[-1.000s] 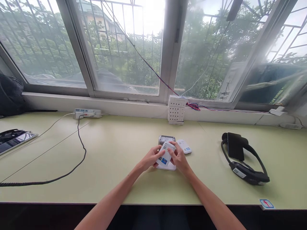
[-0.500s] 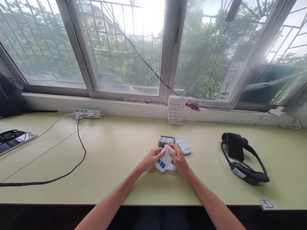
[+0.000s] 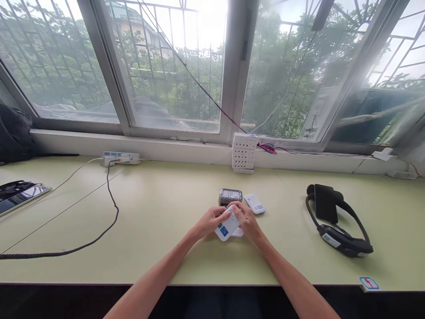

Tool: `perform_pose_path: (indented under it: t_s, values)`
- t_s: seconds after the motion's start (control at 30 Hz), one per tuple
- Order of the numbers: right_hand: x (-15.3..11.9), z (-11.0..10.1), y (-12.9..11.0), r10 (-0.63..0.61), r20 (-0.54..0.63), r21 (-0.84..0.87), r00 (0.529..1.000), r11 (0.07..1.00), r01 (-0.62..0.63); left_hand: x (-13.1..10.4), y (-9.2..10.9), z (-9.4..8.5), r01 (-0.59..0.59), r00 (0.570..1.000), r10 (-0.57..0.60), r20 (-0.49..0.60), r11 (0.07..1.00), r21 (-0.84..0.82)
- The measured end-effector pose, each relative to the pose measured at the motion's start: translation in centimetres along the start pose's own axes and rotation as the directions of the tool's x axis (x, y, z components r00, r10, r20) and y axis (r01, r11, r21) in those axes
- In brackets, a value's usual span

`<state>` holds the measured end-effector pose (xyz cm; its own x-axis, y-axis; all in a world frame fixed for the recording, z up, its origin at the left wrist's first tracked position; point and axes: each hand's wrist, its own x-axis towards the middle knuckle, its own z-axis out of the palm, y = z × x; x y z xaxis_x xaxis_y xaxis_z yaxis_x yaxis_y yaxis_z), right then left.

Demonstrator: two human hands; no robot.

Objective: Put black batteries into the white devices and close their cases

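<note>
Between both hands I hold a flat white rounded device cover point(image 3: 227, 227) with a blue label and a small code print at its lower end. My left hand point(image 3: 210, 220) grips its left edge, thumb on top. On the upper right side, my right hand point(image 3: 245, 218) has its thumb pressed on the face. Beneath the held piece, another white piece point(image 3: 237, 233) shows in part on the table. Just beyond my fingers stands a stack of dark open-topped electronic units point(image 3: 230, 195). To its right lies a similar white cover point(image 3: 255, 204), label side up.
A black head strap device point(image 3: 345, 239) lies on the green table point(image 3: 159, 199) at right. Behind is a stack of white boxes point(image 3: 244, 153) by the window. A power strip point(image 3: 120, 157), a dark cable point(image 3: 114, 208) and a tablet point(image 3: 25, 195) are at left.
The held white cover has tilted a little and moved slightly down. Both hands keep hold of it, with small shifts of the fingers; everything else stays put.
</note>
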<state>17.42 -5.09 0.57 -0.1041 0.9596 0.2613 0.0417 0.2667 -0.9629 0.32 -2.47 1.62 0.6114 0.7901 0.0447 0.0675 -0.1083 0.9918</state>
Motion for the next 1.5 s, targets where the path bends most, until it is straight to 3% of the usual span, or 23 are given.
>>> perform_pose_path:
  t_s: [0.37, 0.63, 1.0, 1.27, 1.5]
  values:
    - [0.38, -0.09, 0.66, 0.008, -0.112, 0.063, 0.994, 0.998, -0.001, -0.01, 0.22, 0.06, 0.028, 0.994, -0.022, -0.106, 0.998, 0.057]
    - [0.51, -0.28, 0.78, 0.038, -0.069, 0.065, 0.997, 0.997, -0.034, 0.22, 0.03, 0.07, -0.042, 0.994, 0.044, -0.103, 0.999, 0.023]
    - [0.39, -0.17, 0.42, 0.027, -0.079, 0.039, 0.997, 0.999, -0.024, 0.21, 0.06, 0.07, 0.008, 0.990, -0.004, -0.139, 1.000, 0.028]
    - [0.53, -0.19, 0.18, 0.095, -0.209, 0.089, 0.973, 0.993, -0.077, 0.02, 0.65, 0.04, 0.007, 0.984, -0.009, -0.175, 1.000, -0.015]
    - [0.52, -0.20, 0.12, 0.058, -0.199, 0.084, 0.978, 0.996, -0.042, 0.14, 0.59, -0.08, 0.023, 0.955, -0.053, -0.293, 0.994, -0.104]
